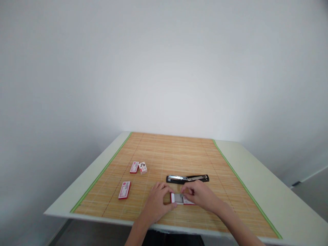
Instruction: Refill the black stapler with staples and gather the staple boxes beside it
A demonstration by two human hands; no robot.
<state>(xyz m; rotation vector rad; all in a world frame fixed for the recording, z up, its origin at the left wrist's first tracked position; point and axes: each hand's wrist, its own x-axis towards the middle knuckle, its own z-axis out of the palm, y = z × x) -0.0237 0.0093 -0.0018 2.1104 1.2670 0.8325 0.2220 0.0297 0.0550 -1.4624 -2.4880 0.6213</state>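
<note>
In the head view, a pale table (269,177) stands against a plain white wall, and a bamboo mat (166,153) with green edging covers most of its top. Both hands work at the near edge of the mat, close together. The left hand (156,201) lies on the mat with its fingers curled, its thumb and fingertips pressed against the left end of a small open staple box (180,198), a red-and-white carton whose grey contents show in the middle. The right hand (201,194) comes in from the near right, fingers bent and pinched over the right part of the same box, so the box lies flat on the mat, held between the two hands. Just beyond the hands, on the far side, a black stapler (187,178) lies lengthwise across the mat, swung open with its metal channel facing up. To the left of the left hand, well apart from it, a closed red-and-white box (124,190) lies flat. Farther away and left of centre, two more small boxes sit touching side by side: a flat one (134,167) and a tilted one (142,167).
</note>
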